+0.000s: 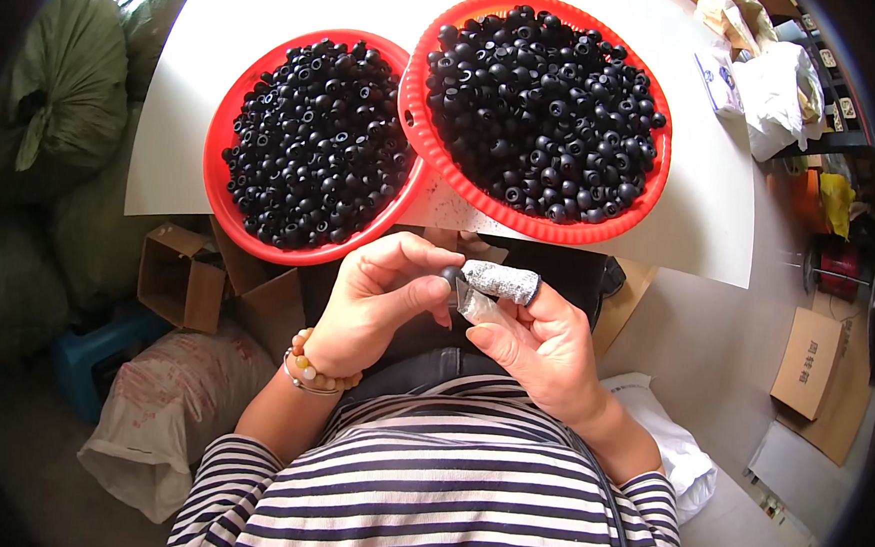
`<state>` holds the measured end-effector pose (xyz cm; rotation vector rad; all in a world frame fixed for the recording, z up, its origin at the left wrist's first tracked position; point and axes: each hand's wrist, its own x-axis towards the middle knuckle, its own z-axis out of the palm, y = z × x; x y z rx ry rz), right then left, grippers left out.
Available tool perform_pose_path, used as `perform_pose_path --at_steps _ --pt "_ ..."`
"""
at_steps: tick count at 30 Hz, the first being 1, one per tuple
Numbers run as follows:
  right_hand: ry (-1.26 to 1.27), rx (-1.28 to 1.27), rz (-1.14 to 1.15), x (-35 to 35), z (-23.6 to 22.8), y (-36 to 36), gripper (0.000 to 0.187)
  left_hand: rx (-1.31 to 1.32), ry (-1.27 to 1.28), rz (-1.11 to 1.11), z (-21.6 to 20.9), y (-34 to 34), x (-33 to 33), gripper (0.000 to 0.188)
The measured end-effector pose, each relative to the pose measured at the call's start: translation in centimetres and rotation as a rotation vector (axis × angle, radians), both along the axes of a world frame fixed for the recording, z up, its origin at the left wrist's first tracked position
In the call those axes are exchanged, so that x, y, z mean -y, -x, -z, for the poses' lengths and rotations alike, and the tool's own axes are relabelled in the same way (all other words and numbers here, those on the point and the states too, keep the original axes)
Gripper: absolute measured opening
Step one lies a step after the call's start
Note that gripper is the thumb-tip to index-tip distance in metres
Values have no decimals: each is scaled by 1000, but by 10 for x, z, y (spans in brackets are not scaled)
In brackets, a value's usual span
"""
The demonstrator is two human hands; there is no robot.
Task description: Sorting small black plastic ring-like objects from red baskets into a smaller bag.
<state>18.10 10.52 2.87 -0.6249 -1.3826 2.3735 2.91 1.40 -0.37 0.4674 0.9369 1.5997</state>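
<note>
In front of my body my left hand [381, 292] pinches a small round black piece [452, 273] between thumb and fingers. Close against it, my right hand [558, 356] grips a short, thin tool wrapped in clear film [476, 306]; its tip meets the black piece, and its kind is unclear. A speckled grey-white finger sleeve [500, 279] covers my right forefinger. Beyond the hands stand a left red basin [215, 175] and a right red basin [531, 225], whose rims overlap. Both hold many hollow black ball-shaped pieces [548, 110], several with round openings showing.
The basins rest on a white tabletop [703, 190], its near edge just past my hands. Green sacks [64, 80] crowd the left, above an open carton [182, 276] and a pale woven sack [174, 408]. On the right floor lies a cardboard box [806, 363].
</note>
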Motion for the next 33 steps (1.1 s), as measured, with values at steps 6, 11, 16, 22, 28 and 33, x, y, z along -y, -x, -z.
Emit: perform_pose_path --at_steps 6,11,16,22,28,33 --pt "-12 -23 18 1 3 1 36 -7 -16 -3 1 -1 -2 17" --pt "-2 -22 18 1 3 1 36 6 -17 -6 0 -2 -2 17" --pt "18 -35 36 1 2 2 35 5 -27 -10 0 -2 -3 16" --pt "-54 3 6 -1 6 -1 36 -27 -34 -20 3 -3 -2 16" --pt "55 16 -1 -2 4 -1 35 -51 -66 -40 4 -4 -1 16" --pt "129 4 29 2 4 -1 34 -66 -91 -65 6 -7 -2 15"
